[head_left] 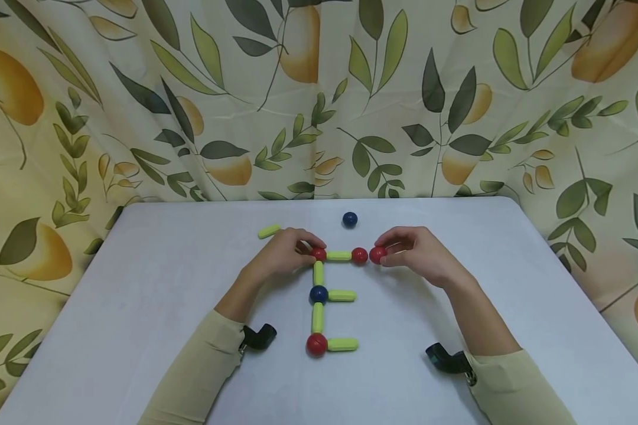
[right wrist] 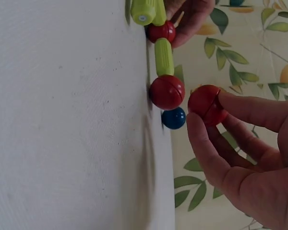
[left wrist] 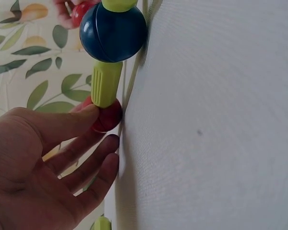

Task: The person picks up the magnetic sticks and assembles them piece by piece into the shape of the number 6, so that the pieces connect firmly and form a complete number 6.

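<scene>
An E-shaped figure of balls and yellow-green rods lies on the white table. My left hand [head_left: 284, 254] pinches the red ball [left wrist: 109, 117] at its top left corner. From there a rod [head_left: 339, 255] runs right to another red ball [head_left: 359, 255]. Below the corner come a blue ball [head_left: 319, 294] and a bottom red ball [head_left: 316, 345], each with a rod sticking out to the right. Between thumb and fingertips, my right hand [head_left: 417, 254] holds a loose red ball [right wrist: 206, 104], slightly apart from the top row's end ball and raised off the table.
Behind the figure, a loose dark blue ball [head_left: 350, 219] rests on the table [head_left: 154, 307]. One loose yellow-green rod [head_left: 269, 231] lies beyond my left hand. A curtain [head_left: 383, 118] patterned with leaves and fruit hangs along the table's far edge.
</scene>
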Demonstrator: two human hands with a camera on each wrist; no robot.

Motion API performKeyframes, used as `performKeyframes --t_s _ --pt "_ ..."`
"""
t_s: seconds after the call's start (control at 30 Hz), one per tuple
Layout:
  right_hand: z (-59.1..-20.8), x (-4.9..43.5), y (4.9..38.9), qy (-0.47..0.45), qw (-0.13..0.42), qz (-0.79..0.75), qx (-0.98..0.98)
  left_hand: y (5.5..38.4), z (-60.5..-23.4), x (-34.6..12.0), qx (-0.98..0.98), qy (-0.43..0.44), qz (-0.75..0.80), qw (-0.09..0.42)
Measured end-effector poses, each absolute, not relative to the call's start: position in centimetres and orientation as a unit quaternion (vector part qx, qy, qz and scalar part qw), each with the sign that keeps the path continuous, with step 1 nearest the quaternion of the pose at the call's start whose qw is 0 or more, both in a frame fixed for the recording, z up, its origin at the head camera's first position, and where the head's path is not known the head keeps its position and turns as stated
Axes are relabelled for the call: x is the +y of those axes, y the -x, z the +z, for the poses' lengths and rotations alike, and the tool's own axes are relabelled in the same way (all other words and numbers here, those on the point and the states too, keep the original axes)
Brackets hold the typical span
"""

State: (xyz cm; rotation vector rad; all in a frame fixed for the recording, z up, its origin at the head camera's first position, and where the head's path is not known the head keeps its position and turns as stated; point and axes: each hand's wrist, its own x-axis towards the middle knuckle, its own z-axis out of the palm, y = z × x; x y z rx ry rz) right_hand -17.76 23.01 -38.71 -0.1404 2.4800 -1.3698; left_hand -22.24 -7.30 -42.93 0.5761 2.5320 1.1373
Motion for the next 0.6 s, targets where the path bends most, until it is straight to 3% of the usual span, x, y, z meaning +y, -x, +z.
performKeyframes --t_s 0.6 --pt "-39.6 21.4 17.2 0.113 0.206 -0.414 0.879 22.2 -42.9 -7.2 0.883 -0.184 0.400 0.160"
